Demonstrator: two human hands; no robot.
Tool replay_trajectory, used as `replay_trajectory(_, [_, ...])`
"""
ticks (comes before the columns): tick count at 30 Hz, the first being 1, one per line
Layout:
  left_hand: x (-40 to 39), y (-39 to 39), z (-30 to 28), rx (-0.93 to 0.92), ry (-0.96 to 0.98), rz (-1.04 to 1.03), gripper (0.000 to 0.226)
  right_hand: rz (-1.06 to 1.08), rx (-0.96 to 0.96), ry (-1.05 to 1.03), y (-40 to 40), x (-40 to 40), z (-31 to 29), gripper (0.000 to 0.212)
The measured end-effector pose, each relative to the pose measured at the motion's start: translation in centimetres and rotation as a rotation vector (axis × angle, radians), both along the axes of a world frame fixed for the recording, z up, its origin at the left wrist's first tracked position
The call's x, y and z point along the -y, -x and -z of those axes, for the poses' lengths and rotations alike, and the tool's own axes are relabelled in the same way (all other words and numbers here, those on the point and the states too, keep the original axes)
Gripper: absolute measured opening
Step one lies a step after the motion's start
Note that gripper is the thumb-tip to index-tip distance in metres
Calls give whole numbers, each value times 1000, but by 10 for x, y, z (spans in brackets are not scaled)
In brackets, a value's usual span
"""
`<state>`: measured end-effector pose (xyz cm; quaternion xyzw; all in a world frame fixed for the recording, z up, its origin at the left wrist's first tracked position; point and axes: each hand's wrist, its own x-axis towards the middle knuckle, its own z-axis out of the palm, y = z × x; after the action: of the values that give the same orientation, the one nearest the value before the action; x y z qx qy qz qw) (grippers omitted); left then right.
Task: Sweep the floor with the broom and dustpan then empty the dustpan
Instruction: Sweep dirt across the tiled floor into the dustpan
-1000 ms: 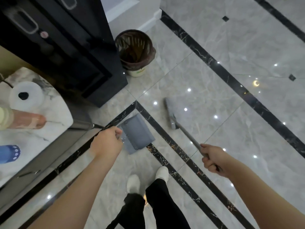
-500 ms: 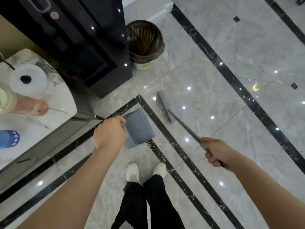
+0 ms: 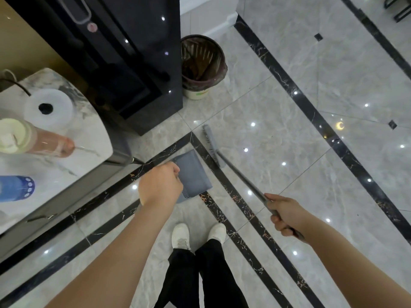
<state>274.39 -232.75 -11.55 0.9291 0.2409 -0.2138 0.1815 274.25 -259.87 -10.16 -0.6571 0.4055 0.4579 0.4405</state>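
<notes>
A grey dustpan (image 3: pixel 194 174) sits low over the black floor border in front of my feet. My left hand (image 3: pixel 160 185) grips its handle, which the fist hides. A grey broom (image 3: pixel 212 145) rests its head on the grey marble tile just right of the dustpan, its long handle slanting back to my right hand (image 3: pixel 287 213), which is curled round the shaft. A small dark speck (image 3: pixel 245 150) lies on the tile right of the broom head. A brown-lined waste bin (image 3: pixel 201 65) stands beyond, against a black cabinet.
The tall black cabinet (image 3: pixel 133 63) blocks the far left. A marble-topped counter (image 3: pixel 89 134) at the left carries a paper roll (image 3: pixel 49 108), a pink bottle (image 3: pixel 37 141) and a blue item (image 3: pixel 16 187). Glossy grey floor with black border strips spreads to the right.
The broom head has slid left across the tile toward the dustpan. The dustpan has stayed over the black border, and both hands keep their holds.
</notes>
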Motion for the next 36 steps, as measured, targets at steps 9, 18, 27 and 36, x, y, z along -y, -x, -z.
replay_trajectory(9, [-3,1,0,1,17,11,28,91,-120,-185,0,-17,1,30])
replay_trajectory(18, [-10,0,-6,-41,148,-54,29,283,-13,-83,0,17,-28,26])
replay_trajectory(27, [50,-44,-13,-29,129,63,28,493,110,75,-22,97,-24,20])
replay_trajectory(36, [144,-129,-19,-46,154,121,21,513,131,266,-72,199,-1,43])
